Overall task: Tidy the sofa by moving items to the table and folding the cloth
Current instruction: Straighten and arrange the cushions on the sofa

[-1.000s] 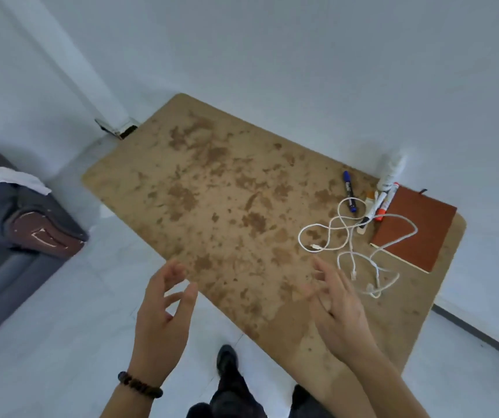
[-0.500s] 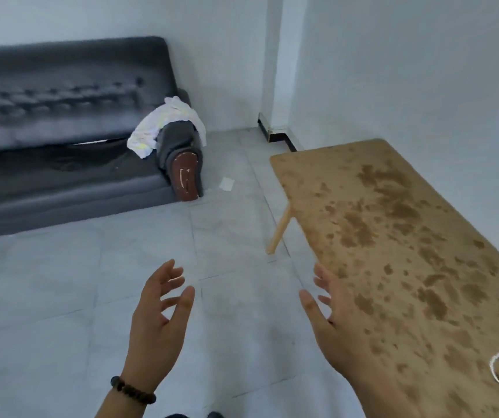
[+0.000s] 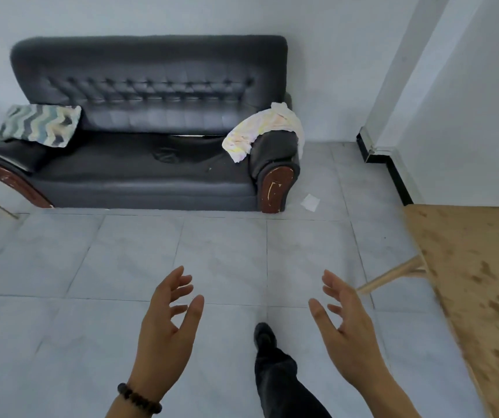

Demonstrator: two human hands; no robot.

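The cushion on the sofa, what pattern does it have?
The cushion has a zigzag pattern in teal, grey and cream, seen in the head view.

Sofa (image 3: 139, 173): dark, tufted back, against far wall; seat mostly bare.
R armrest: crumpled white cloth (image 3: 260, 131) draped over it, one end hanging twd seat.
L end: zigzag-pattern cushion (image 3: 38, 124) leaning on armrest.
Floor (image 3: 121, 267): pale grey tiles; small white paper scrap (image 3: 310, 202) just beside sofa's R foot.
Desk (image 3: 483, 282): mottled wood top at R edge, visible part bare; pale leg angled onto floor.
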